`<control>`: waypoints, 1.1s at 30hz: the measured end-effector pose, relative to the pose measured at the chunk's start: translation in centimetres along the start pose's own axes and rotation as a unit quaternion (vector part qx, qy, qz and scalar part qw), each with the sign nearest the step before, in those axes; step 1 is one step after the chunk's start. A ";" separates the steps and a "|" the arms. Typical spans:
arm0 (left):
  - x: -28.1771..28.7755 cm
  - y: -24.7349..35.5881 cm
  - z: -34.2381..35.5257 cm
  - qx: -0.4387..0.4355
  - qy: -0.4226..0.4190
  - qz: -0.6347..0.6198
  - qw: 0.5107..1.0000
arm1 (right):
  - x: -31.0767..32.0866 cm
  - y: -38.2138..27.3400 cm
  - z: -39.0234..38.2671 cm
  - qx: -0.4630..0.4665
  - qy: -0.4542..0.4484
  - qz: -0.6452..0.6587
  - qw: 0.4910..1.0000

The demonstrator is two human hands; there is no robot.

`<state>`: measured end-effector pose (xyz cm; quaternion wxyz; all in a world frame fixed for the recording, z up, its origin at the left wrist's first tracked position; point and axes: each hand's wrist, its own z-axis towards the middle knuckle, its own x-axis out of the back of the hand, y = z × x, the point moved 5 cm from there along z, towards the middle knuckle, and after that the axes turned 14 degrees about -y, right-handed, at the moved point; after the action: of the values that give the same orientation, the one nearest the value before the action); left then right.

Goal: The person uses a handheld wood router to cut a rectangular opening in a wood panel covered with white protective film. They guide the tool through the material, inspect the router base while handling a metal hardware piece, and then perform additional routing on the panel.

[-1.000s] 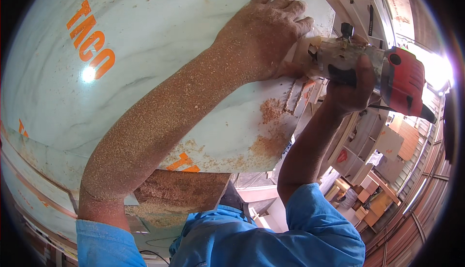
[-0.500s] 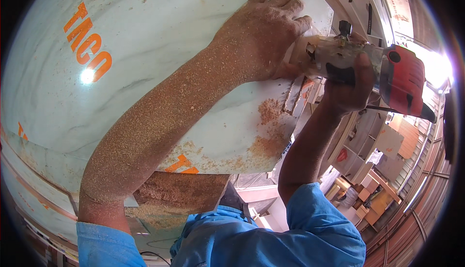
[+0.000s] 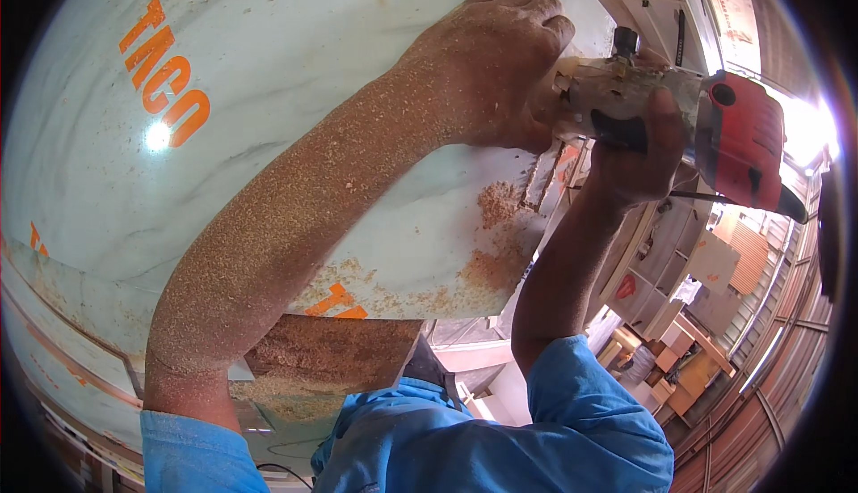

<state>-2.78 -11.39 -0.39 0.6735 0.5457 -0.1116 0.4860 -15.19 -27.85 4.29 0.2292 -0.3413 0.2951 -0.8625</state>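
Observation:
A red trim router (image 3: 740, 131) with a see-through, dust-marked base and a black knob lies sideways at the right edge of a pale marble-look panel (image 3: 295, 64). My right hand (image 3: 639, 149) wraps round its housing from below, thumb along the near side. On the panel, my left hand (image 3: 500, 68) has its fingers bent, with thumb and forefinger at the router's base end; the exact contact is partly hidden. Sawdust covers my left forearm. A thin cut strip (image 3: 539, 180) sits by the panel's right edge, below the router.
Brown sawdust (image 3: 500, 202) is heaped near the panel's right corner. A dusty brown board (image 3: 331, 350) lies beneath its near edge. Cardboard boxes and board offcuts (image 3: 688, 363) stand at the lower right, by a corrugated wall (image 3: 778, 386). Bright light enters at the far right.
The router has shifted slightly up and to the left, with my right hand on it. My left hand has turned a little, its fingers still bent at the panel's edge.

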 end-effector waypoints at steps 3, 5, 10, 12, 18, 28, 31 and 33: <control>2.1 0.2 1.2 0.005 -0.182 -0.041 0.982 | 0.2 0.8 -0.1 0.030 -0.026 -0.001 0.999; 0.9 -0.1 1.0 0.015 -0.188 -0.028 0.982 | 0.3 1.1 0.1 0.059 -0.051 0.003 0.997; 0.9 0.1 0.5 -0.010 -0.105 -0.025 0.994 | 1.9 1.0 0.1 0.058 -0.055 -0.018 0.997; 0.8 0.3 0.6 0.000 -0.114 0.003 0.993 | 2.1 0.6 -0.1 0.038 -0.046 -0.006 0.998; 1.1 0.6 0.4 -0.022 -0.149 0.028 0.988 | 1.2 -1.0 -0.6 -0.071 -0.015 0.113 0.991; 2.2 1.8 -0.2 -0.047 -0.226 -0.018 0.973 | 0.5 -4.1 -2.3 -0.121 0.026 0.167 0.978; 2.3 1.8 -0.3 -0.059 -0.210 -0.027 0.976 | 0.4 -4.0 -2.6 -0.152 0.052 0.176 0.971; 2.3 1.7 0.0 -0.072 -0.214 -0.057 0.973 | -0.3 -5.4 -2.2 -0.103 0.051 0.120 0.986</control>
<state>-2.92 -10.23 2.20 0.6979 0.5928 -0.2562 0.3096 -17.61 -23.04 6.44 0.2795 -0.2810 0.4323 -0.8100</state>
